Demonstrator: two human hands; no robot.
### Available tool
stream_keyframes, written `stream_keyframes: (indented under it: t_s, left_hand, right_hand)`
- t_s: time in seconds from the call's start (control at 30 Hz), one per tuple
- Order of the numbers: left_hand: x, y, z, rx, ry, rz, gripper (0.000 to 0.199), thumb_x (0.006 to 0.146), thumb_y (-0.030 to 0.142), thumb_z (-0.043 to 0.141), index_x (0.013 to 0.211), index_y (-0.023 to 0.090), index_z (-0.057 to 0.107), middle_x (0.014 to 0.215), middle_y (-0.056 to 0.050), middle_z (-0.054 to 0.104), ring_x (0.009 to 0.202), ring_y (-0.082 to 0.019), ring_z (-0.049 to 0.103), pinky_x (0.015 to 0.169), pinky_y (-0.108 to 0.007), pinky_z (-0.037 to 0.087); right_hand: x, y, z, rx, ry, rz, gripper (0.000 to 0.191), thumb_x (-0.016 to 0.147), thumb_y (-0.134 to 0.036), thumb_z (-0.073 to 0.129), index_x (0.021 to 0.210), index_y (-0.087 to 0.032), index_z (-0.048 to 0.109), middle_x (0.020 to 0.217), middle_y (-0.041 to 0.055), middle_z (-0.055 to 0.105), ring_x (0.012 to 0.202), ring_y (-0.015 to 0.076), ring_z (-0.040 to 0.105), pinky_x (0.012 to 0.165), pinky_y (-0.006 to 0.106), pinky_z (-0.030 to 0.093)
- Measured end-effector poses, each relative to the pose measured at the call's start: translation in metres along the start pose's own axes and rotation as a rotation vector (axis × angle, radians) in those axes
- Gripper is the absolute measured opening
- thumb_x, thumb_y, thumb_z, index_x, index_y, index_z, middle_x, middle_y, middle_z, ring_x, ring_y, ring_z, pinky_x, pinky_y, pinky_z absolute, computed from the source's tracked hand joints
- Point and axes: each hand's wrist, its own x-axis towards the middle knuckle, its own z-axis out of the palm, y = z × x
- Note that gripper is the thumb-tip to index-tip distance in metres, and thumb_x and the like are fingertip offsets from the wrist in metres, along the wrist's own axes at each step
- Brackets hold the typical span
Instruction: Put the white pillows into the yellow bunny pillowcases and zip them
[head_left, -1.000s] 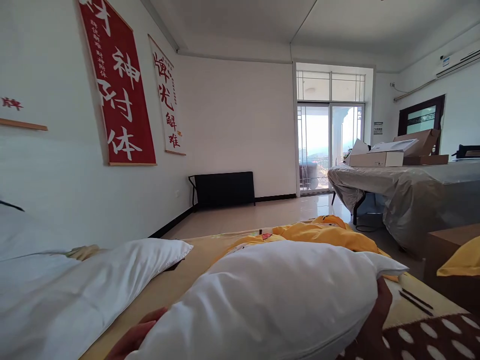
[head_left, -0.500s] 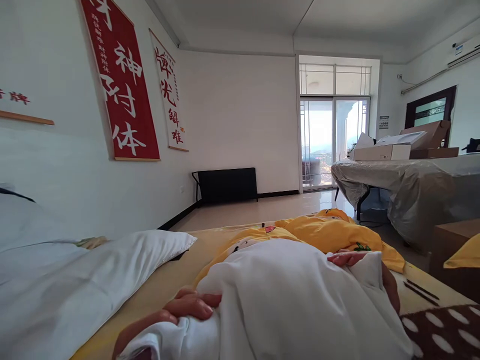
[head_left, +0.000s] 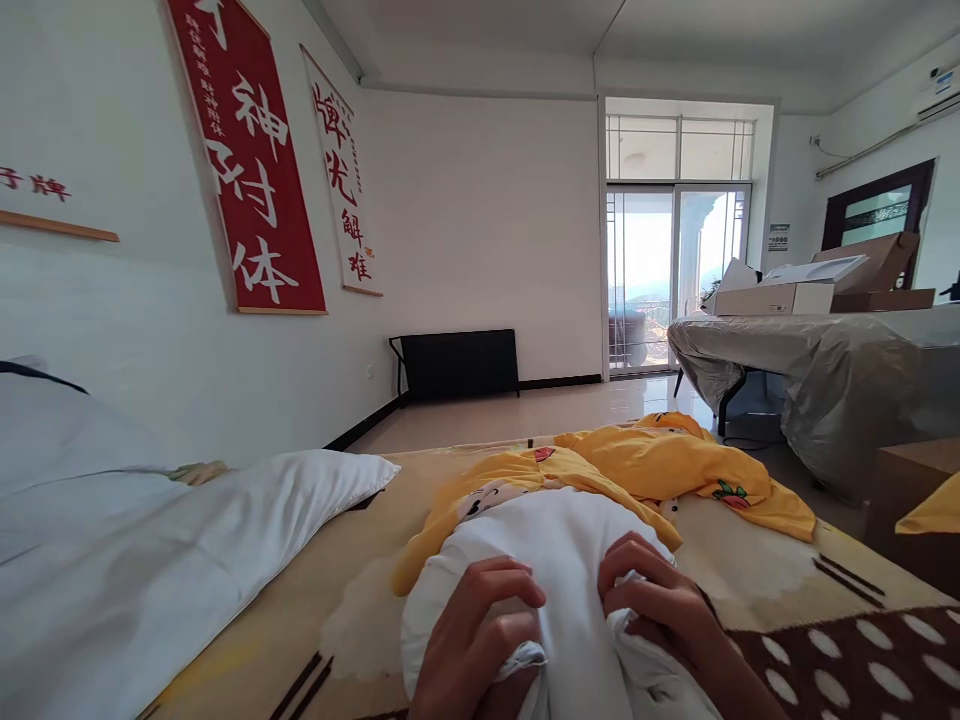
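A soft white pillow (head_left: 571, 560) is bunched in front of me. My left hand (head_left: 484, 625) is closed on its left side, fingers curled into the fabric. On the opposite side my right hand (head_left: 664, 600) grips a gathered fold of the same pillow. Yellow printed cloth (head_left: 660, 465), which looks like a pillowcase, lies crumpled against the pillow's far end. Whether the pillow's far end sits inside that cloth or only beneath it, I cannot tell.
A beige blanket (head_left: 375, 570) with a brown, white-spotted part (head_left: 840, 650) covers the surface. Another large white pillow (head_left: 247, 540) lies left, with part of another person's hand (head_left: 199, 472) behind it. A plastic-covered table (head_left: 840, 380) carrying boxes stands right.
Both hands have moved inward, closer together. The pillow, spread wide before, is now gathered into a narrower bundle, uncovering more blanket on both sides.
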Motion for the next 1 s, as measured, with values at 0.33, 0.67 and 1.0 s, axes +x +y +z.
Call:
stream_keyframes:
  t_s: [0.33, 0.67, 1.0]
  left_hand:
    - [-0.014, -0.013, 0.043, 0.018, -0.119, -0.206, 0.028, 0.093, 0.033, 0.039, 0.073, 0.022, 0.055, 0.067, -0.001, 0.062, 0.065, -0.014, 0.057, 0.065, -0.024, 0.044]
    - [-0.032, -0.010, 0.044, 0.043, 0.020, -0.357, 0.044, 0.087, 0.060, 0.039, 0.085, 0.023, 0.062, 0.079, -0.005, 0.066, 0.072, -0.018, 0.059, 0.069, -0.027, 0.047]
    - [-0.031, -0.014, 0.053, 0.086, 0.055, -0.409, 0.040, 0.087, 0.051, 0.048, 0.064, 0.020, 0.059, 0.065, -0.001, 0.063, 0.066, -0.015, 0.058, 0.069, -0.024, 0.048]
  right_hand:
    - [-0.005, -0.005, 0.030, -0.160, 0.029, 0.217, 0.037, 0.096, -0.040, 0.039, 0.071, -0.018, 0.057, 0.060, -0.0019, 0.054, 0.060, 0.0101, 0.051, 0.065, 0.020, 0.042]
    - [-0.008, -0.009, 0.037, -0.157, -0.093, 0.252, 0.036, 0.096, -0.039, 0.039, 0.069, -0.019, 0.052, 0.068, 0.0007, 0.059, 0.070, 0.0120, 0.055, 0.072, 0.021, 0.044]
    - [0.001, -0.013, 0.029, -0.205, 0.125, 0.051, 0.012, 0.090, -0.021, 0.047, 0.084, -0.020, 0.057, 0.077, 0.0022, 0.063, 0.074, 0.0130, 0.059, 0.070, 0.022, 0.048]
